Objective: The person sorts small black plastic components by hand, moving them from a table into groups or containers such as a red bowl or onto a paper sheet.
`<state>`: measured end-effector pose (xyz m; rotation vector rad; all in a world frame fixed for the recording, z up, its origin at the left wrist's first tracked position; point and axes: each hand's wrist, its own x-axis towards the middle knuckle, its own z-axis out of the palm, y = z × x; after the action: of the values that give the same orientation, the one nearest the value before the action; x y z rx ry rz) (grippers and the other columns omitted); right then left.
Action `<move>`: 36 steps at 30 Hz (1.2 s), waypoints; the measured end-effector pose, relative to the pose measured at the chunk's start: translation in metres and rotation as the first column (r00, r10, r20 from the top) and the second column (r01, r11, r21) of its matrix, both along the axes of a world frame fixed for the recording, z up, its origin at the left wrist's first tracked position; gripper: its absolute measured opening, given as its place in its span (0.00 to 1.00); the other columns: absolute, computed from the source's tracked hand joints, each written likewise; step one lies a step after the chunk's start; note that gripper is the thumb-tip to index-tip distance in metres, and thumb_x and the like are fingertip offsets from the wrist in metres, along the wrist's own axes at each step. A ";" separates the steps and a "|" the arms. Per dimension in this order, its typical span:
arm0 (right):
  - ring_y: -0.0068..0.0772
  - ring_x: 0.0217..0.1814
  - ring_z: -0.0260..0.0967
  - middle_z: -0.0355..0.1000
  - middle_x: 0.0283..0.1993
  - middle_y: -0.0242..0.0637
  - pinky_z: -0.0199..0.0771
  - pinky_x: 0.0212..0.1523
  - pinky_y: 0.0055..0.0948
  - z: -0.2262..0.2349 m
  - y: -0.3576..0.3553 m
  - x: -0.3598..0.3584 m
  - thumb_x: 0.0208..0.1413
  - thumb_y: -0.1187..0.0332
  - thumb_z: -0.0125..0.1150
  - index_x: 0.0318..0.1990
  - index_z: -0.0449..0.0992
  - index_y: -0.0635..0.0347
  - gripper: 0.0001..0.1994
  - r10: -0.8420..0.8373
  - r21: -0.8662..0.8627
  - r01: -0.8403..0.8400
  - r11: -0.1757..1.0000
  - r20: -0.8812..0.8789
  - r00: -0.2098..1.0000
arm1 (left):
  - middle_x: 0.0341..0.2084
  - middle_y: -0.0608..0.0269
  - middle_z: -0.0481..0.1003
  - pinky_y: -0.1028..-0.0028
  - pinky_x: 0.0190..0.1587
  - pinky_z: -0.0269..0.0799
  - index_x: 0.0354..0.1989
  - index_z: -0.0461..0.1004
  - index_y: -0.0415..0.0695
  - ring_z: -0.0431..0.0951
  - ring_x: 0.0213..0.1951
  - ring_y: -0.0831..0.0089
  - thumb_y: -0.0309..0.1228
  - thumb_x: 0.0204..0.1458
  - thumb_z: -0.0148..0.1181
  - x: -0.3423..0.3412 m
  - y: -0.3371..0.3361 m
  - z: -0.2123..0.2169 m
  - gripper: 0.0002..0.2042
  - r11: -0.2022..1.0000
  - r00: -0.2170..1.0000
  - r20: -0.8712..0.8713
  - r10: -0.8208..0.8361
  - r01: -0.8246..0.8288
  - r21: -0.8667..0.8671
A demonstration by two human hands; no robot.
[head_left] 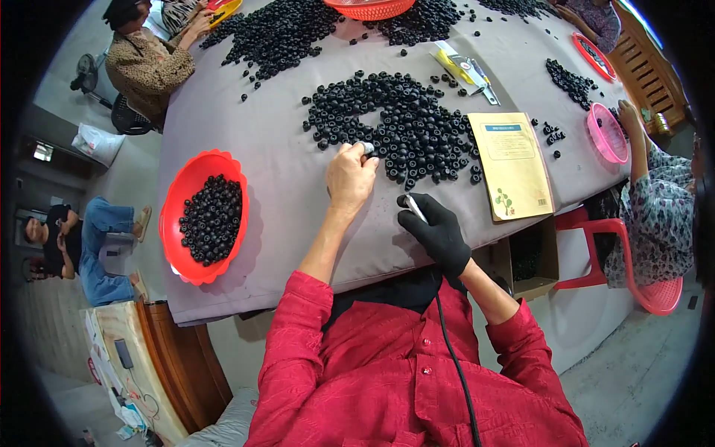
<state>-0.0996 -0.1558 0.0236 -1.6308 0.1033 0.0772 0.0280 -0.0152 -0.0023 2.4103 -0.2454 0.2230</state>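
Note:
My left hand is bare and closed at the near edge of a loose pile of small black ring-like pieces. A pale grey-white wrap shows at one fingertip; whether a black piece is pinched there I cannot make out. My right hand, in a black glove, grips a slim pale pen-like tool pointing up and left toward the pile. Down over my red shirt runs a black cable from below that hand. At the left stands a red scalloped basin holding many black pieces.
Right of the pile lies a yellow booklet, with a yellow-and-silver tool beyond it. More black pieces and a red basket are at the far side. Other people sit around the table, near a pink basket and a yellow tray.

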 end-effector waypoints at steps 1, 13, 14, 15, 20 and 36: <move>0.16 0.37 0.64 0.71 0.36 0.31 0.66 0.40 0.21 -0.001 0.001 0.000 0.51 0.64 0.59 0.46 0.71 0.64 0.16 -0.003 -0.020 0.003 1.000 -0.004 1.000 | 0.23 0.62 0.73 0.70 0.27 0.68 0.30 0.75 0.41 0.75 0.26 0.67 0.28 0.41 0.64 0.001 0.006 -0.003 0.08 0.974 0.997 -0.027 -0.067 0.059 -0.217; 0.18 0.37 0.66 0.73 0.36 0.33 0.68 0.39 0.22 -0.003 0.014 0.068 0.55 0.65 0.56 0.44 0.72 0.65 0.14 0.047 0.003 -0.048 0.999 0.125 0.991 | 0.24 0.58 0.75 0.81 0.20 0.68 0.36 0.73 0.36 0.73 0.21 0.77 0.21 0.50 0.54 -0.006 0.036 0.001 0.06 0.324 0.846 -0.250 -0.471 -0.098 -0.941; 0.19 0.38 0.68 0.74 0.35 0.34 0.68 0.38 0.23 -0.009 0.014 0.072 0.54 0.65 0.57 0.44 0.72 0.64 0.14 0.070 -0.106 -0.044 0.993 0.257 0.964 | 0.24 0.58 0.74 0.80 0.21 0.69 0.36 0.73 0.36 0.73 0.21 0.77 0.21 0.51 0.54 -0.005 0.037 -0.003 0.06 0.281 0.813 -0.242 -0.530 -0.101 -0.954; 0.21 0.39 0.69 0.74 0.35 0.36 0.69 0.37 0.23 -0.013 0.014 0.074 0.53 0.65 0.57 0.43 0.73 0.63 0.13 0.105 -0.212 -0.024 0.977 0.381 0.918 | 0.24 0.59 0.74 0.80 0.22 0.69 0.37 0.73 0.36 0.72 0.21 0.77 0.21 0.51 0.54 -0.003 0.037 -0.006 0.06 0.237 0.777 -0.230 -0.586 -0.107 -0.966; 0.30 0.39 0.72 0.71 0.41 0.41 0.72 0.39 0.26 -0.015 0.018 0.071 0.52 0.70 0.57 0.44 0.72 0.59 0.12 0.103 -0.106 -0.086 0.991 0.171 0.980 | 0.21 0.63 0.72 0.81 0.21 0.67 0.39 0.73 0.39 0.70 0.21 0.79 0.22 0.51 0.55 -0.003 0.036 -0.009 0.07 0.143 0.745 -0.222 -0.629 -0.169 -0.975; 0.22 0.43 0.68 0.73 0.43 0.39 0.68 0.44 0.25 -0.012 0.014 0.074 0.55 0.68 0.54 0.51 0.69 0.63 0.17 0.192 -0.256 -0.116 0.960 0.296 0.936 | 0.20 0.69 0.71 0.85 0.21 0.59 0.40 0.74 0.42 0.67 0.20 0.83 0.24 0.52 0.55 -0.002 0.036 -0.010 0.07 0.157 0.736 -0.232 -0.637 -0.170 -0.973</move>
<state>-0.0260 -0.1420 0.0119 -1.8658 -0.2762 -0.0816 0.0256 0.0204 -0.0127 0.9100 -0.1189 -0.5009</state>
